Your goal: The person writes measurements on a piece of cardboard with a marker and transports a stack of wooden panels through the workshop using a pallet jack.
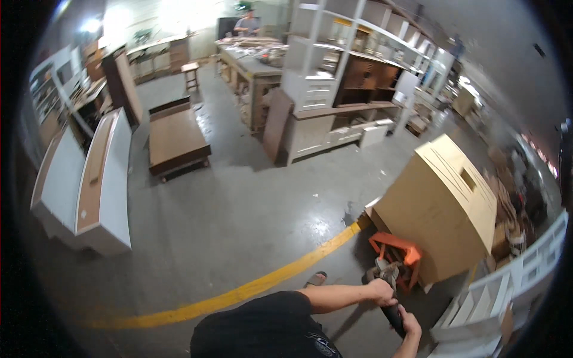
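Both of my arms reach toward the lower right, to the dark handle (394, 318) of an orange pallet jack (412, 253). My left hand (382, 292) is closed around the handle, at the side toward the jack's body. Closer to me, my right hand (409, 322) also grips it with curled fingers. Just beyond the jack's orange frame stands a large tan board-like load (439, 224) with a slotted pale top. Its base and the jack's forks are hidden from this view.
A yellow floor line (262, 285) curves past my sandalled foot (316, 278). White panels (107, 173) and a low brown platform (179, 134) stand left. Ahead are a white cabinet (310, 134) and a workbench (250, 62) with a person (247, 25) behind. White frames (501, 292) lie right.
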The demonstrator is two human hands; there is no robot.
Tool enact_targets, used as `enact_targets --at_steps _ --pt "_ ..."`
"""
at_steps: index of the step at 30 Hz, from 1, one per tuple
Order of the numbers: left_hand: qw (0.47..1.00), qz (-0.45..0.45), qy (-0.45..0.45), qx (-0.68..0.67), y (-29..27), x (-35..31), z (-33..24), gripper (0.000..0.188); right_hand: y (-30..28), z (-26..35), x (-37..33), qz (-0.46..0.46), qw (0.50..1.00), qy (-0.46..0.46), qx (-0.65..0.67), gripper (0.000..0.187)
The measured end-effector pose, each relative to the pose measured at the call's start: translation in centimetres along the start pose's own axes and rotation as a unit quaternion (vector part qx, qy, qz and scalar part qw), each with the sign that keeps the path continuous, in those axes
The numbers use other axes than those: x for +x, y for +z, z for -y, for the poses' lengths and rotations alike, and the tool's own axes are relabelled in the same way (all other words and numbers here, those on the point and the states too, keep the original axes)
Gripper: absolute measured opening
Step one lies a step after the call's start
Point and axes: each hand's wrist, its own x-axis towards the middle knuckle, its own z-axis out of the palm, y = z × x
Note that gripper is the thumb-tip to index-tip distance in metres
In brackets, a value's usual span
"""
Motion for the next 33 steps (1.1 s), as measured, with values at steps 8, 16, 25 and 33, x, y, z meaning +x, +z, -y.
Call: enact_targets --at_steps 8,16,25,33 --pt "0.999 0.040 -0.021 0.021 5.3 -22.5 -8.5 0.066 15.6 1.5 -28.3 -0.048 0.978 0.027 -0.202 0.072" --pt "0.998 0.055 -0.024 0.037 12.5 -45.9 -16.5 0.063 30.1 -7.2 -48.7 -0.051 0.979 -0.022 -0.197 0.079" --pt "0.998 0.005 0.008 0.058 27.3 -72.4 -22.4 0.063 48.2 -20.6 -69.6 0.008 0.975 -0.012 -0.223 0.085" --pt "0.997 0.016 -0.041 0.069 35.3 -95.9 -33.6 0.058 60.7 -30.8 -90.2 -0.008 0.970 -0.048 -0.240 0.089"
